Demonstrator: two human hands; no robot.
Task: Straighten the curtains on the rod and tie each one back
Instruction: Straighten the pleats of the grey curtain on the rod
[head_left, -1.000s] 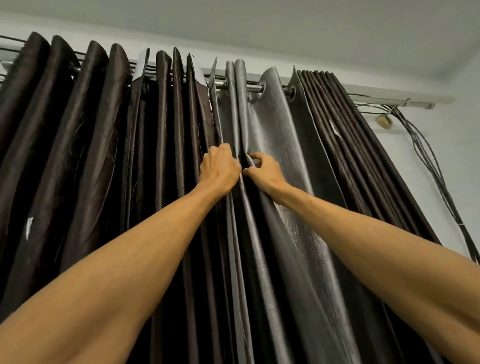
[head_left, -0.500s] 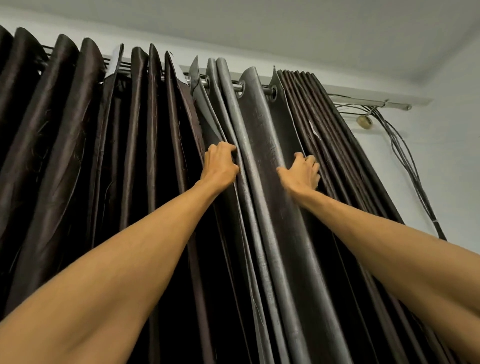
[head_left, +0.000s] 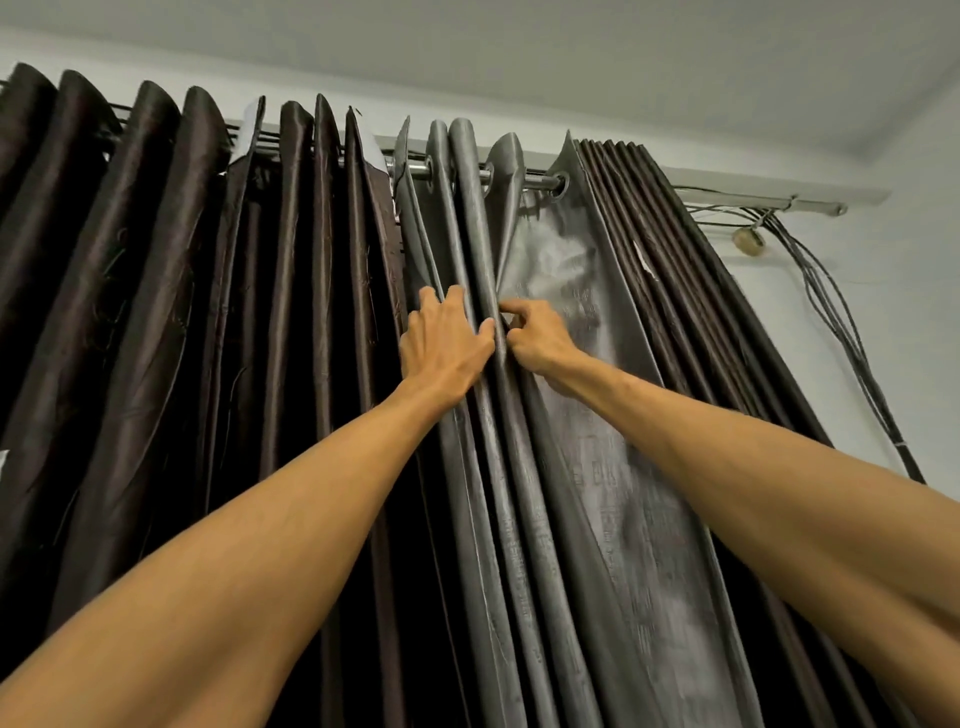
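**Grey panel: pleats being evened out, no tie-back yet**

The grey curtain hangs by eyelets on the rod. It sits between the brown curtain on its left and a tight brown pleat stack on its right. Its left part is bunched into narrow folds and its right part lies as one broad flat sheet, so spacing is uneven.

Step in hand, my read: evening out the folds, high up near the rod. No tie-back in sight, nothing tied.

Left hand: fingers near straight, slightly spread, laid on the narrow grey folds, thumb against a fold ridge. Pressing rather than gripping, as far as I can see.

Right hand: fingers curled in, pinching grey fabric at the near edge of the flat sheet, just beside the left thumb. The fingertips are partly hidden, so I can't tell how much cloth it has.

Next move probably needs the left hand to pin the formed folds. The right would then draw the sheet into a new fold or slide the eyelet along the rod. The fabric looks stiff and slick, so a light pull, or the eyelets may bunch.

Cables run down the wall to the right, well apart from both hands.
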